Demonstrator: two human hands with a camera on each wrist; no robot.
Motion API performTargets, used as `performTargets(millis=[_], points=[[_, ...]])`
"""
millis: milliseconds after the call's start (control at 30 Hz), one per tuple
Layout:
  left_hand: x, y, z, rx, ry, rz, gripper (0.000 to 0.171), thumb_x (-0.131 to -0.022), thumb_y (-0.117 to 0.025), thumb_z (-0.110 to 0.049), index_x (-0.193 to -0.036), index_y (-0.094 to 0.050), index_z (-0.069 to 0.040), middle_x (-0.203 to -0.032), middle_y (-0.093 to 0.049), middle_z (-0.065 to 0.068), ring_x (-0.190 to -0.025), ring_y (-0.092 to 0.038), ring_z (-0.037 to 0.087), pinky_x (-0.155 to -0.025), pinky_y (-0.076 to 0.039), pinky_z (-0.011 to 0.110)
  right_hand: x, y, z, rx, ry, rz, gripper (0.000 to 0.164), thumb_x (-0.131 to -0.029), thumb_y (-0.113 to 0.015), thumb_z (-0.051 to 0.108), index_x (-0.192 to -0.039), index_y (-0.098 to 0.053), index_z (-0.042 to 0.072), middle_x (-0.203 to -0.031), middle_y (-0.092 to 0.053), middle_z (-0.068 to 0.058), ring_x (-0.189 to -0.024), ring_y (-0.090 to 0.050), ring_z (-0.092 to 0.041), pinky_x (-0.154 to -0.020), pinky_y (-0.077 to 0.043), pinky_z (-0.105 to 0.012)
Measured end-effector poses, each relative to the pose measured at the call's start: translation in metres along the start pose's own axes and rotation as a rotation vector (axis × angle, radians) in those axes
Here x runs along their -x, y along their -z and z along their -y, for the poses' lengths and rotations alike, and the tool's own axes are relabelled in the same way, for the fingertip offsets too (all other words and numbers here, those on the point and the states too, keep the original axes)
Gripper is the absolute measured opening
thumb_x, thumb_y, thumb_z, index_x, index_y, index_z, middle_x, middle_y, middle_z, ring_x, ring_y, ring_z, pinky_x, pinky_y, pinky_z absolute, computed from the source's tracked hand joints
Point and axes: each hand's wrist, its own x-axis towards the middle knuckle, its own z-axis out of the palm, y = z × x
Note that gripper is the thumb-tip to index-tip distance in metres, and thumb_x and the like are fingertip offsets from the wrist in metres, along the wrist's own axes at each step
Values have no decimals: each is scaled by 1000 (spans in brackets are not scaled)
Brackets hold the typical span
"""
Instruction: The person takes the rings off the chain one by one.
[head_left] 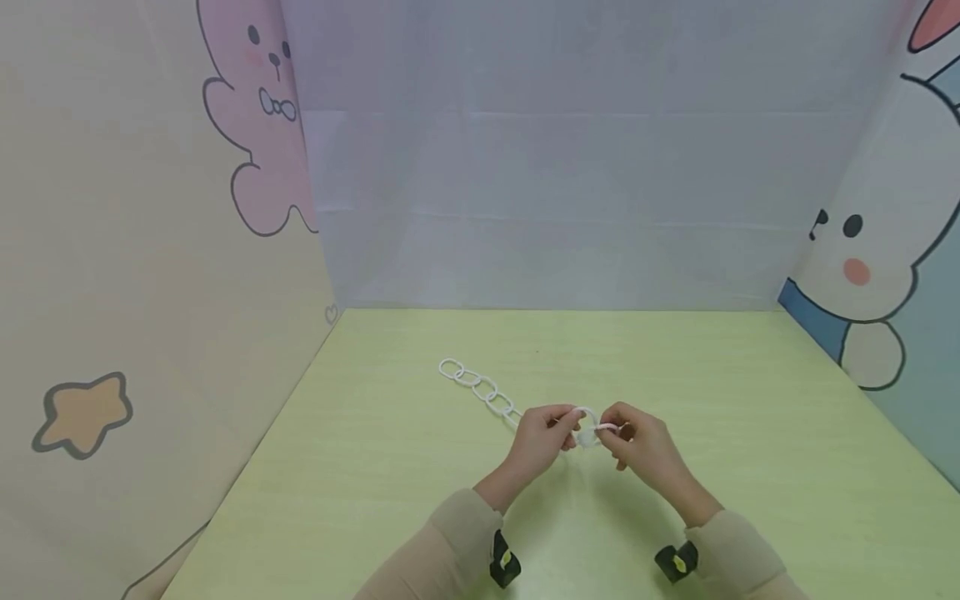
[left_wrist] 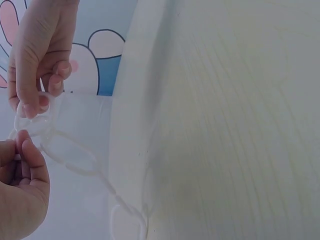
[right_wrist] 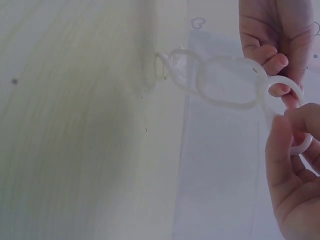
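Note:
A white plastic chain [head_left: 477, 384] of several oval links runs from the table's middle up to both hands. My left hand [head_left: 542, 433] pinches a link near the chain's near end between thumb and fingers. Just to its right, my right hand [head_left: 641, 442] pinches a white link [head_left: 606, 427] with thumb and forefinger, where it meets the left hand's link. In the right wrist view, the links [right_wrist: 232, 106] hang from the hands down toward the table. Fingers hide part of the held links, and I cannot tell whether the right hand's link is closed.
The pale yellow-green table [head_left: 360, 467] ends at a plain whitish back curtain [head_left: 555, 167]. Side walls carry cartoon figures, a pink bear [head_left: 258, 167] at left and a white rabbit [head_left: 862, 250] at right. Each wrist wears a small black camera [head_left: 505, 560].

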Motion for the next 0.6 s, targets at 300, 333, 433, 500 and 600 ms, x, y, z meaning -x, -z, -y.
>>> performTargets(millis=[300, 333, 433, 500, 600], points=[[0, 4, 2, 5, 5, -17, 22, -91, -59, -15, -99, -68, 3, -74, -61, 1, -56, -52, 6, -54, -46, 20, 2, 13, -5, -289, -129, 149, 21, -90, -61, 11, -99, -49, -4, -78, -55, -18, -57, -56, -21, -50, -52, -35], [-1, 4, 3, 9, 5, -17, 22, -91, -59, -15, -100, -68, 4, -74, -60, 1, -55, -52, 6, -54, -46, 20, 2, 14, -6, -297, -137, 151, 21, -90, -61, 12, -99, -50, -4, -79, -56, -19, -57, -56, -21, -51, -53, -35], [-2, 3, 3, 13, 3, -16, 23, -91, -59, -15, -100, -67, 5, -75, -61, 4, -55, -52, 6, -54, -46, 20, 2, 19, -9, -295, -150, 145, 22, -90, -60, 14, -99, -51, -4, -81, -57, -21, -59, -56, -21, -52, -53, -34], [-2, 3, 3, 15, 4, -14, 24, -91, -59, -15, -101, -67, 6, -77, -62, 10, -55, -52, 6, -55, -47, 20, 2, 21, -10, -286, -153, 142, 24, -91, -60, 15, -100, -51, -5, -84, -57, -23, -59, -56, -21, -52, -53, -34], [-2, 3, 3, 13, 7, -15, 24, -92, -58, -15, -101, -67, 6, -80, -62, 15, -55, -52, 6, -56, -48, 21, 2, 24, -14, -274, -161, 122, 26, -91, -60, 17, -101, -52, -6, -85, -58, -24, -59, -57, -21, -52, -53, -34]])
